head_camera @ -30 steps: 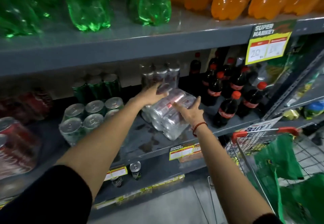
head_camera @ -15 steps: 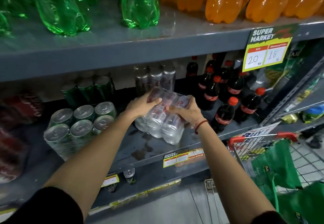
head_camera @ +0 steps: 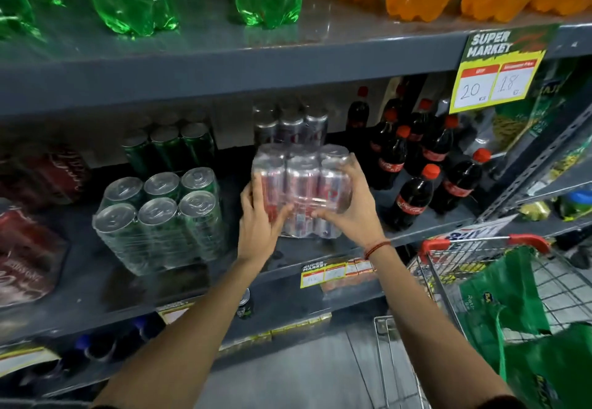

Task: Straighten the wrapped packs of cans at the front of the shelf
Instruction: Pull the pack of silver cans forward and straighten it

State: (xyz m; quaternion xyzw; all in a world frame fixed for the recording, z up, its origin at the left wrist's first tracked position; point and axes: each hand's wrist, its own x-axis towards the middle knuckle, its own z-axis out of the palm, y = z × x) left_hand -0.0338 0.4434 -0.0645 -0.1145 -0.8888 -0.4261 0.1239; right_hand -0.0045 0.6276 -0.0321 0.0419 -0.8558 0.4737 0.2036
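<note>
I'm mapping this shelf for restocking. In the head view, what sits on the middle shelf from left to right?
Wrapped pack of red cans → wrapped pack of green cans with silver tops → wrapped pack of silver-and-red cans, held by the left hand and right hand → dark cola bottles with red caps.

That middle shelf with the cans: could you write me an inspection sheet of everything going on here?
Surface: grey metal shelf, dark stains near its front edge.
Job's things: silver wrapped pack stands upright at the front; green wrapped pack beside it, slightly askew.
Clutter: cola bottles to the right; red packs at far left.
Hands: left hand and right hand both grip the silver wrapped pack.
Cables: nothing seen.
Surroundings: price sign above; shopping trolley holding a green bag at right.
</note>
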